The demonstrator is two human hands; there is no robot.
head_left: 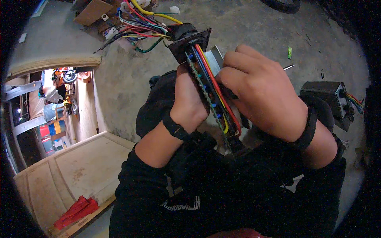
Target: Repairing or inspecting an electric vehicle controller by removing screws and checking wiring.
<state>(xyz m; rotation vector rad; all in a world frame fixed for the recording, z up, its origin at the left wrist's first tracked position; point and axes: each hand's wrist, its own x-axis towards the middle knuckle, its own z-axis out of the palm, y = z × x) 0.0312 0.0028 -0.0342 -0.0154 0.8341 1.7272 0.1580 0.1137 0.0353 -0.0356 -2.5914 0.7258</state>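
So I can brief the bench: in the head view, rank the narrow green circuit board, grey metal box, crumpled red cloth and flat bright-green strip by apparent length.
1. Circuit board, though nearer the camera
2. Metal box and red cloth: too alike to rank
3. Bright-green strip

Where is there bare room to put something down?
On the wooden panel, beyond the red cloth. Also on the grey floor, between the right hand and the black curved thing. It's crowded around the loose wires and cardboard.
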